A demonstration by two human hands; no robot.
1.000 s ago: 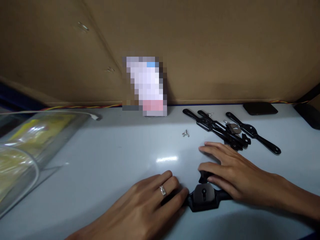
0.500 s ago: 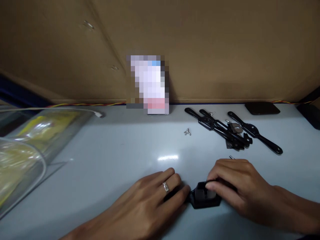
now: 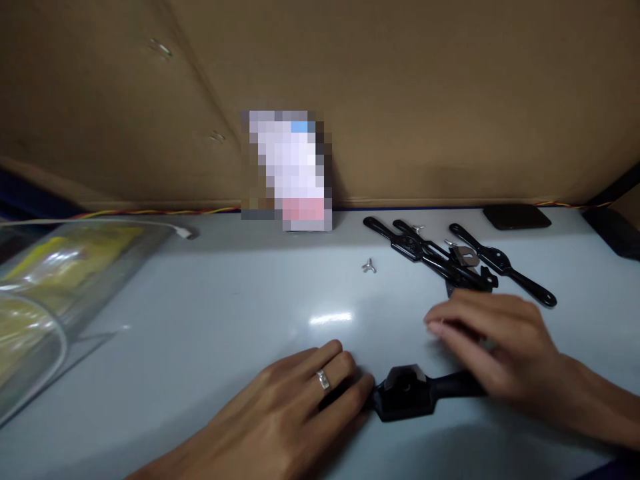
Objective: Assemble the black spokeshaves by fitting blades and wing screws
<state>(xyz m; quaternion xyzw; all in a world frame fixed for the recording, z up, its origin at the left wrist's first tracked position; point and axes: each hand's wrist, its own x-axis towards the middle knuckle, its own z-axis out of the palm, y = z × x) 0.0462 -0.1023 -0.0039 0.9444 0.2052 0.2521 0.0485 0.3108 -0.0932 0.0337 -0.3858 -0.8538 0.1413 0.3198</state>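
My left hand (image 3: 305,400), with a ring on one finger, is closed round one handle of a black spokeshave (image 3: 405,403) on the table. The spokeshave's centre faces up, with a dark metal plate in its mouth. Above and behind the other handle, my right hand (image 3: 500,340) has its thumb and index finger pinched together; what they hold, if anything, I cannot make out. Beyond it lie more black spokeshave bodies (image 3: 407,247), a grey slotted blade (image 3: 467,257) and a small metal thumbscrew (image 3: 369,265). Another black spokeshave body (image 3: 495,260) lies to their right.
A blurred-out upright object (image 3: 305,173) leans on the cardboard wall (image 3: 425,100). A dark flat case (image 3: 517,217) lies at the back right. On the left are a clear plastic bag (image 3: 75,287) with yellow contents and a white cable (image 3: 185,232).
My right hand has let go of the spokeshave's plate and moved up and back, over the spot where a small screw lay. My left hand still holds the handle. The view shifted slightly.
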